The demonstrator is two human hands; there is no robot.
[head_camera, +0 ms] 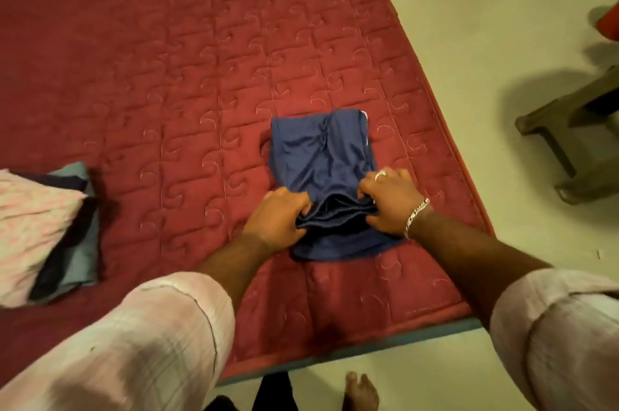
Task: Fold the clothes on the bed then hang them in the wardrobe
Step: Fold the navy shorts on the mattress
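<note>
The blue cloth [321, 156] lies on the bed [167, 59] half folded, both the left hand [278, 218] and right hand [390, 201] gripping its near fold, a folded pile [43, 229] waits far left of it, and hanging seems not begun.

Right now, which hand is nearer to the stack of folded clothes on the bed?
Left. The left hand grips the blue garment on the side toward the stack of folded clothes; the right hand grips its far side.
</note>
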